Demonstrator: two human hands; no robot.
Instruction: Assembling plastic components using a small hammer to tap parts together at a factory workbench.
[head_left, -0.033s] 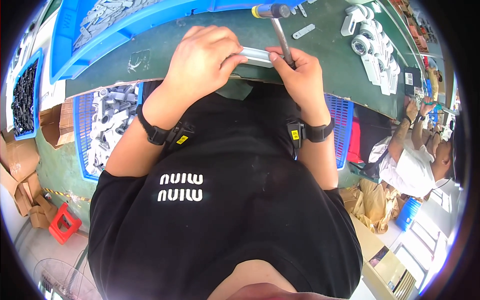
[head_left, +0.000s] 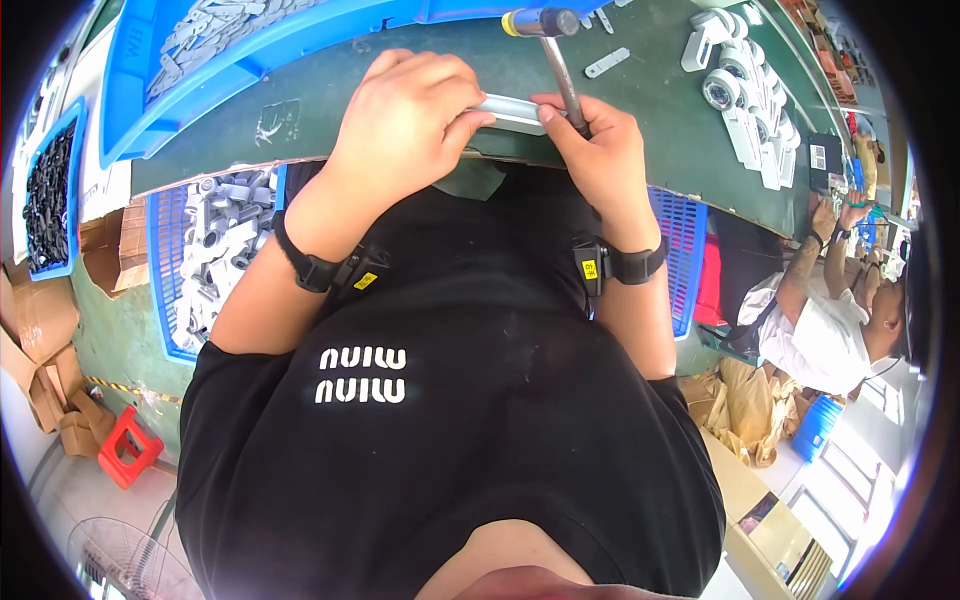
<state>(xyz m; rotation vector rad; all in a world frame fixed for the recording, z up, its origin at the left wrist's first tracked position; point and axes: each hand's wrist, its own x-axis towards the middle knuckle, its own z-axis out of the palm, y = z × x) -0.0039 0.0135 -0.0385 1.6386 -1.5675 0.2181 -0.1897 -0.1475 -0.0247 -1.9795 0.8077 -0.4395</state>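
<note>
Over the near edge of the green table [head_left: 330, 110], a long pale-grey part [head_left: 515, 112] is stretched level between my two hands. My left hand [head_left: 400, 125] is closed on its left end, thumb below and fingers curled over the top. The right end is pinched by my right hand [head_left: 608, 150], which also keeps a hammer [head_left: 562, 75] tucked in its fingers. The hammer points up and away, its yellow-and-black head at the far end. My fingers hide both ends of the part and the hammer's grip.
A blue bin [head_left: 125, 100] of flat grey strips is at the far left. Left of it lies a blue tray of black pieces [head_left: 50, 190]. Blue baskets [head_left: 680, 260] flank me below the table. White camera-like housings [head_left: 750, 110] stand right; a co-worker [head_left: 815, 335] sits beyond.
</note>
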